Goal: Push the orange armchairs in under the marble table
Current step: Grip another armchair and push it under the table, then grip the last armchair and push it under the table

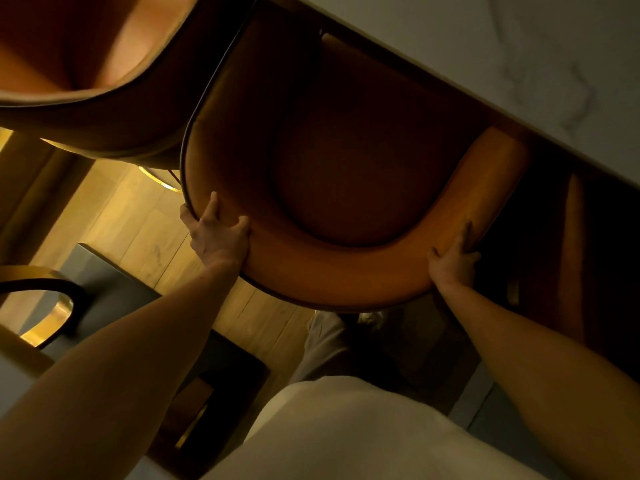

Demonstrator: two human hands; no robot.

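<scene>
An orange armchair point(332, 271) with a curved padded back fills the middle of the view, its seat partly under the white marble table point(519, 46) at the upper right. My left hand point(218, 233) grips the left side of the curved backrest, thumb outside and fingers over the top. Over on the right side of the same backrest, my right hand point(453, 258) holds the rim. A second orange armchair point(86, 64) stands at the upper left, its back touching or nearly touching the first one.
Light wooden floor point(138, 216) shows at the left. A dark grey rug or mat point(114, 285) lies behind the chair. A brass-coloured curved chair base point(52, 317) sits at the far left. My pale clothing point(346, 427) fills the bottom.
</scene>
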